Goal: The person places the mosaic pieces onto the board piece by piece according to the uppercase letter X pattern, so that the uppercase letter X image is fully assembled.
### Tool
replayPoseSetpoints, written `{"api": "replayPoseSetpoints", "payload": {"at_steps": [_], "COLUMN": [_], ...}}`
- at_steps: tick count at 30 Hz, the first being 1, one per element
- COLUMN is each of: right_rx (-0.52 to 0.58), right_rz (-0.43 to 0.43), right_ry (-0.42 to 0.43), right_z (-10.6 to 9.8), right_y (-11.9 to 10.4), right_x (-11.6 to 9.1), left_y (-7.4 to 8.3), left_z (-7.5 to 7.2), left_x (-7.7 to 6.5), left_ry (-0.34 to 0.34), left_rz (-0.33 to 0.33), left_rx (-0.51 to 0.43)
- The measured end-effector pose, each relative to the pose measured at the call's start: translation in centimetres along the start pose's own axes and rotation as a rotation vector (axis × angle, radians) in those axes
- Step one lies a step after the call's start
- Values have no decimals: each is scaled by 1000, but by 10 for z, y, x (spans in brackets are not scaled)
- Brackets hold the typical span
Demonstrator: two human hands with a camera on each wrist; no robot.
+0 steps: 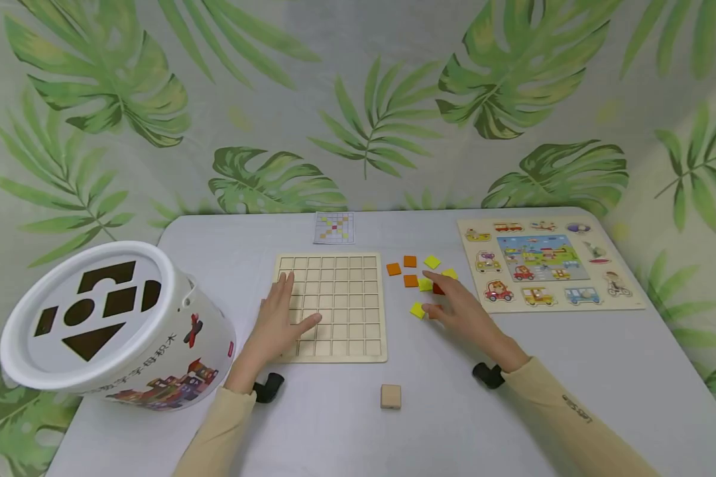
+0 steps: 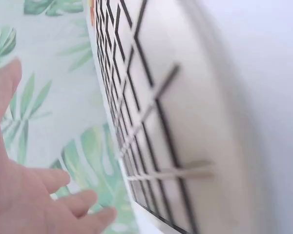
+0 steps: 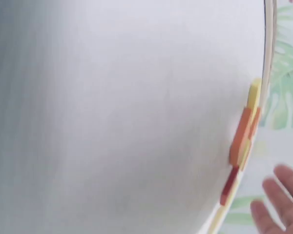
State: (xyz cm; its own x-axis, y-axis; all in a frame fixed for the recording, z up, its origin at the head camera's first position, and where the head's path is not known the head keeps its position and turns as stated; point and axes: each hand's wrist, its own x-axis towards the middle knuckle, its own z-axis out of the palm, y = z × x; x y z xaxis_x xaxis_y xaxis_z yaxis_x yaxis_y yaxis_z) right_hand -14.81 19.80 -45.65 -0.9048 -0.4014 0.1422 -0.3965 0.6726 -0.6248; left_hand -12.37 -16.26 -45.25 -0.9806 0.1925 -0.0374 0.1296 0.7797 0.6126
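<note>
My left hand (image 1: 274, 324) is spread over the left side of a wooden grid board (image 1: 384, 311), thumb pointing inward; whether it touches the board I cannot tell. In the left wrist view the fingers look straight and hold nothing. My right hand (image 1: 468, 318) is among small square tiles to the right of the board, fingers extended and thumb near a yellow tile (image 1: 417, 310). A dark red tile (image 1: 438, 289) is partly hidden by that hand. Orange tiles (image 1: 410, 281) and more yellow tiles (image 1: 432, 262) lie loosely beside it.
A small pattern card (image 1: 334, 228) lies behind the board. At the right is a wooden vehicle picture puzzle (image 1: 543, 264). A white bucket (image 1: 203, 358) with a shape-hole lid stands at the left. One wooden cube (image 1: 390, 397) sits in front of the board.
</note>
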Motion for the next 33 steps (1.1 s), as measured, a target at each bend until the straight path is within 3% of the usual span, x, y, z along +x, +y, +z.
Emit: {"api": "replayPoseSetpoints", "payload": {"at_steps": [6, 12, 22, 33], "right_rx": [58, 54, -62, 32], "right_rz": [1, 33, 3, 42], "right_ry": [-59, -113, -156, -121], "right_z": [7, 10, 14, 15], "right_y": [-3, 1, 0, -18], "right_x": [4, 10, 18, 42], "left_y": [-18, -28, -33, -37], "left_z": [0, 0, 0, 1], "left_x": [-15, -22, -22, -23], "left_ry": [-85, -96, -140, -136], "left_rz": [-24, -30, -48, -10], "left_rx": [-130, -182, -142, -114]}}
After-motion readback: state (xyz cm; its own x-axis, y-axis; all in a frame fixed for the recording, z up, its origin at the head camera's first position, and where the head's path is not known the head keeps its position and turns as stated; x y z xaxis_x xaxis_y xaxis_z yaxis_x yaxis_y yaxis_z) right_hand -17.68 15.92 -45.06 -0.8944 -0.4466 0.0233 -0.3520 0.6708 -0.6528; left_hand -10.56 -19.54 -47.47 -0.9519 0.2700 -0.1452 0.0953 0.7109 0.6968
